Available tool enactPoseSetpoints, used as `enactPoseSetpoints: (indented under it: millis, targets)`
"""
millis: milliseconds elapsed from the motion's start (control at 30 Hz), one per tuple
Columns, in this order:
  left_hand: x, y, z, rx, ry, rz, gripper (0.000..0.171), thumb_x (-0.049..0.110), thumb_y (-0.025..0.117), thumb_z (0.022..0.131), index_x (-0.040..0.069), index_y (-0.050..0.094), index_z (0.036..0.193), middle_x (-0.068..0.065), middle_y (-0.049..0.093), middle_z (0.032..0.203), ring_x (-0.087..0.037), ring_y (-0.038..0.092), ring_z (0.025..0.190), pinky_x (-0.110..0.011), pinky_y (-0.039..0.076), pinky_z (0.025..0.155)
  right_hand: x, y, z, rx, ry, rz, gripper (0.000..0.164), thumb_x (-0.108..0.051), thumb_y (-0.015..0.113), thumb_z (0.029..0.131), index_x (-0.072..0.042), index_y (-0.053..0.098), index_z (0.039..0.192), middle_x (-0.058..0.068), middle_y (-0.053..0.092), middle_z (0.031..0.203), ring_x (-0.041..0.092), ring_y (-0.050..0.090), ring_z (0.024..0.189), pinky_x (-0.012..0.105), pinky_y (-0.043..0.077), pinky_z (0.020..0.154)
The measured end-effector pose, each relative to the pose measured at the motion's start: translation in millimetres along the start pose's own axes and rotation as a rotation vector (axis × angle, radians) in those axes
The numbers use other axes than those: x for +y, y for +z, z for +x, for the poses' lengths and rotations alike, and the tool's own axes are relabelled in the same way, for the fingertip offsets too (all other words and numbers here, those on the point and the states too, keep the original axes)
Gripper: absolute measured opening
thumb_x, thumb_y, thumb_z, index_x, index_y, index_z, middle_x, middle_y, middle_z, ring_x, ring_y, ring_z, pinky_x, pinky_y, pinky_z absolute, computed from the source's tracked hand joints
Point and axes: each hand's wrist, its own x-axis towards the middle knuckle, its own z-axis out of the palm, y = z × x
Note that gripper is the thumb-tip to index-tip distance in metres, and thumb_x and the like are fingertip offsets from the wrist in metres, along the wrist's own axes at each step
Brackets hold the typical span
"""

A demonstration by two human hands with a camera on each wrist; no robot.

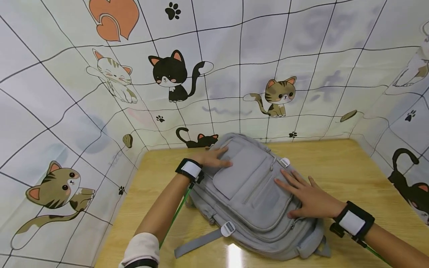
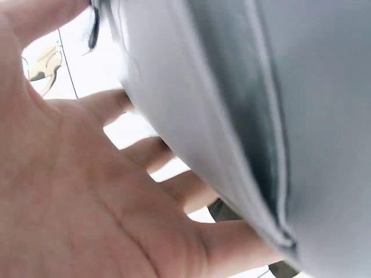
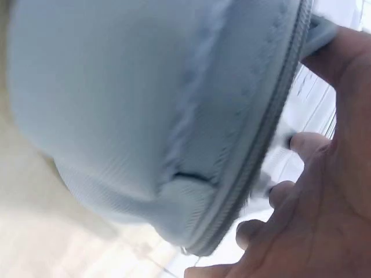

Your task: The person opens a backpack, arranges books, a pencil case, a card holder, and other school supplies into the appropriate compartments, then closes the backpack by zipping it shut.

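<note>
A grey backpack (image 1: 244, 171) lies flat on the table, front pocket up and turned at a slant. At its upper left edge my left hand (image 1: 212, 158) rests with fingers spread over the fabric. My right hand (image 1: 311, 199) lies on the right side near a zipper, fingers apart and extended. The left wrist view shows the left palm (image 2: 110, 191) beside a grey pocket edge (image 2: 232, 133). In the right wrist view, a zipper (image 3: 272, 110) runs along the bag next to the right hand (image 3: 319, 214). The backpack's underside is hidden.
The yellow wooden table (image 1: 154, 175) ends against a white cloth wall (image 1: 224, 85) printed with cats and grid lines. A grey strap (image 1: 197, 243) with a white buckle (image 1: 228, 229) trails from the bag's lower left. A second white buckle (image 1: 285, 162) sits at its upper right.
</note>
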Motion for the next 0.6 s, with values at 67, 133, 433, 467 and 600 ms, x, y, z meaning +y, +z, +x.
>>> enactPoseSetpoints:
  millis: [67, 133, 433, 467, 600]
  targets:
    - [1.6, 4.5, -13.8, 0.025, -0.023, -0.009, 0.089, 0.066, 0.048, 0.104, 0.022, 0.013, 0.173, -0.015, 0.015, 0.179, -0.040, 0.014, 0.166, -0.068, 0.015, 0.130, 10, -4, 11, -0.014, 0.006, -0.012, 0.110, -0.054, 0.088, 0.082, -0.032, 0.027, 0.170, 0.014, 0.008, 0.180, 0.057, 0.012, 0.160, 0.092, 0.013, 0.108]
    - [4.6, 9.6, -27.3, 0.055, -0.052, -0.020, 0.089, 0.066, 0.048, 0.104, 0.021, 0.014, 0.173, -0.019, 0.016, 0.178, -0.041, 0.017, 0.165, -0.068, 0.018, 0.129, 18, -9, 22, -0.025, 0.003, -0.026, 0.115, -0.050, 0.091, 0.079, -0.033, 0.023, 0.171, 0.017, 0.009, 0.180, 0.057, 0.012, 0.160, 0.092, 0.013, 0.109]
    - [15.9, 42.9, -79.7, 0.167, -0.177, -0.028, 0.089, 0.070, 0.049, 0.104, 0.019, 0.020, 0.172, -0.029, 0.020, 0.174, -0.050, 0.034, 0.156, -0.061, 0.040, 0.122, 33, -24, 67, -0.087, -0.087, -0.086, 0.124, -0.018, 0.096, 0.073, -0.033, 0.022, 0.171, 0.024, 0.022, 0.175, 0.061, 0.019, 0.156, 0.092, 0.016, 0.109]
    - [16.3, 45.6, -83.7, 0.176, -0.185, -0.028, 0.090, 0.070, 0.049, 0.104, 0.018, 0.020, 0.172, -0.030, 0.020, 0.173, -0.050, 0.036, 0.155, -0.061, 0.040, 0.121, 33, -24, 72, -0.091, -0.094, -0.098, 0.124, -0.013, 0.095, 0.073, -0.033, 0.021, 0.172, 0.025, 0.023, 0.174, 0.061, 0.020, 0.156, 0.091, 0.017, 0.109]
    - [15.5, 51.8, -94.6, 0.194, -0.206, -0.020, 0.092, 0.072, 0.048, 0.103, 0.017, 0.020, 0.172, -0.032, 0.022, 0.172, -0.053, 0.041, 0.151, -0.062, 0.043, 0.119, 33, -24, 87, -0.095, -0.121, -0.111, 0.123, 0.002, 0.087, 0.075, -0.031, 0.020, 0.172, 0.030, 0.024, 0.172, 0.063, 0.021, 0.155, 0.090, 0.018, 0.110]
